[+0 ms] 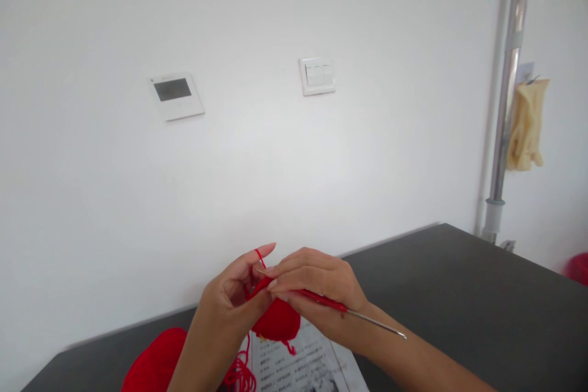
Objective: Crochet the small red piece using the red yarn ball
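Observation:
My left hand [229, 297] pinches a small red crocheted piece [277, 320], with red yarn looped over its raised index finger. My right hand [316, 282] grips a crochet hook [349, 311] with a red handle and a bare metal tail pointing right; its tip meets the work between the two hands. A ball of red yarn [154, 362] lies on the dark table below my left wrist, and loose strands [241, 370] trail from it to the work.
A printed sheet of paper [303, 367] lies on the dark grey table [459, 294] under my hands. On the white wall hang a small panel [176, 95] and a light switch [317, 76]. A metal pole [505, 104] with a yellowish glove [526, 125] stands at right.

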The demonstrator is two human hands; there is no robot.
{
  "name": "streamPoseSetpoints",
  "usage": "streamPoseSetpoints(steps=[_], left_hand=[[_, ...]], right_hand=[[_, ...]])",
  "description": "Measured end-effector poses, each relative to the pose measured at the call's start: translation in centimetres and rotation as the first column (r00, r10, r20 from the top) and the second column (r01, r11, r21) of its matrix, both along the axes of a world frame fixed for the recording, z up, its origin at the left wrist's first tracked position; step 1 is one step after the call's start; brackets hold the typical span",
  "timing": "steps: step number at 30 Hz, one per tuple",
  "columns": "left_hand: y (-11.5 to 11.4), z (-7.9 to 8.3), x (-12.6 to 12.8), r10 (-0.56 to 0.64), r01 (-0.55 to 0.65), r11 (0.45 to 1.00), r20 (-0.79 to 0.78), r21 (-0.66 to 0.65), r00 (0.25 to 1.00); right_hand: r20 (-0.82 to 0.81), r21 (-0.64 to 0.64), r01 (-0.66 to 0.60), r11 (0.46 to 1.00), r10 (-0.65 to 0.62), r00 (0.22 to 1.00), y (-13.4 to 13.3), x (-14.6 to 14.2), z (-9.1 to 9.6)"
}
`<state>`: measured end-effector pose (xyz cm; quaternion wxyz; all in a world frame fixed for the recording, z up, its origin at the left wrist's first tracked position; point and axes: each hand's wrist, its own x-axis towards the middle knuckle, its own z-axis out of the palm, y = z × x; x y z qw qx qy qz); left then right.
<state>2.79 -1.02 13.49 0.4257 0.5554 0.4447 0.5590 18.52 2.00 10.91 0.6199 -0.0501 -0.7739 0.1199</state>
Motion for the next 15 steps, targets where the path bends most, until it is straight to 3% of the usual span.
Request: streamPoseSetpoints(steps=[15], left_hand=[[-0.56, 0.36, -0.33, -0.116, 0.12, 0.991, 0.074, -0.058, 0.99]], right_hand=[[-0.112, -0.17, -0.07, 0.983, 0.052, 0.992, -0.14, 0.5, 0.07]])
